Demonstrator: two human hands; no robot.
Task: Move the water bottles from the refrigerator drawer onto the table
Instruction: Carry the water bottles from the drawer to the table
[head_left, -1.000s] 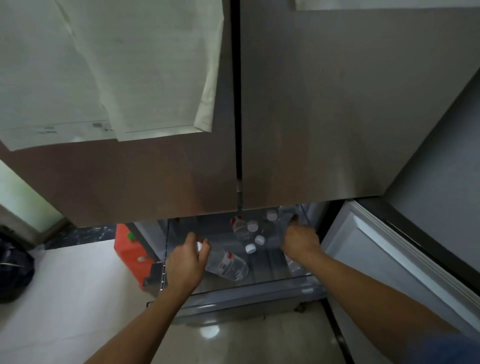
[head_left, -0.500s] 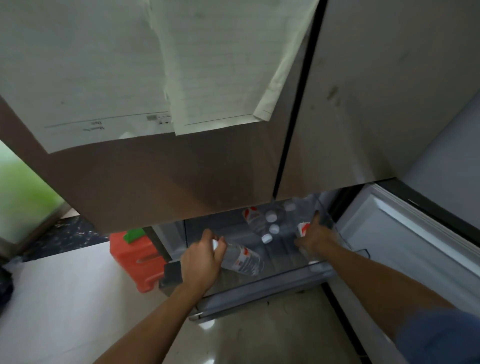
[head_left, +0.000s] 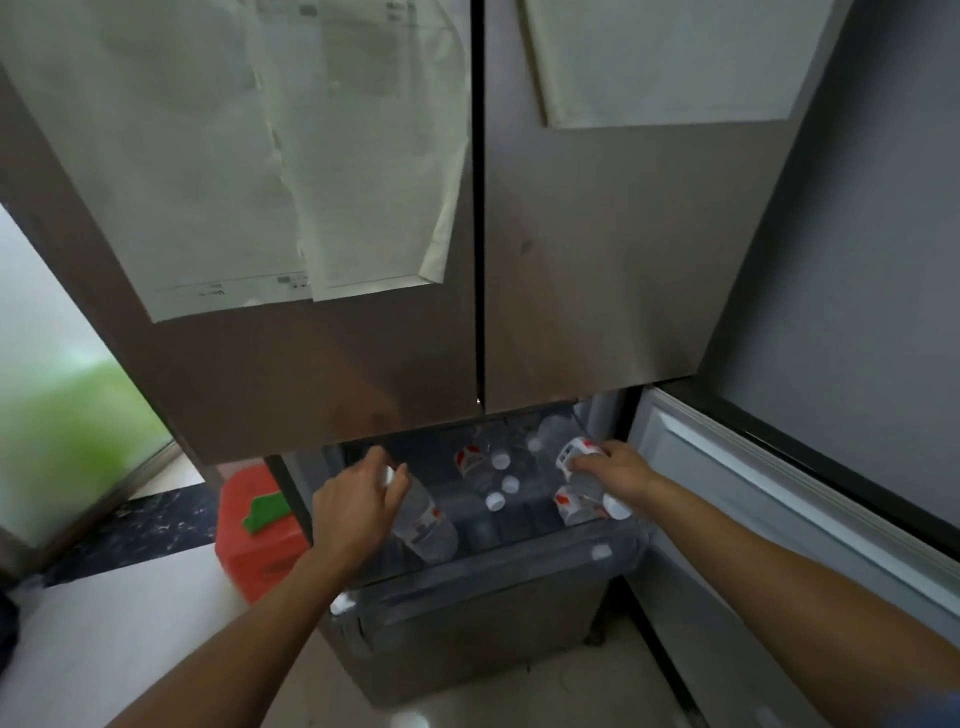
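The refrigerator drawer (head_left: 467, 577) is pulled out below the two closed upper doors. Several clear water bottles with white caps and red-and-white labels lie inside. My left hand (head_left: 358, 499) grips one bottle (head_left: 426, 525) near its cap at the drawer's left side. My right hand (head_left: 618, 470) holds another bottle (head_left: 574, 457) at the right side, above a further bottle (head_left: 571, 506) lying under it. More bottles (head_left: 485, 462) sit in the middle toward the back. No table is in view.
Papers (head_left: 311, 156) hang on the refrigerator doors. A red container (head_left: 254, 545) with a green piece stands on the floor left of the drawer. An open lower door (head_left: 779, 499) juts out at right. Pale floor tiles lie in front.
My right hand has closed round a bottle at the drawer's right and lifted it a little. My left hand keeps its hold on the left bottle. The view shifted.
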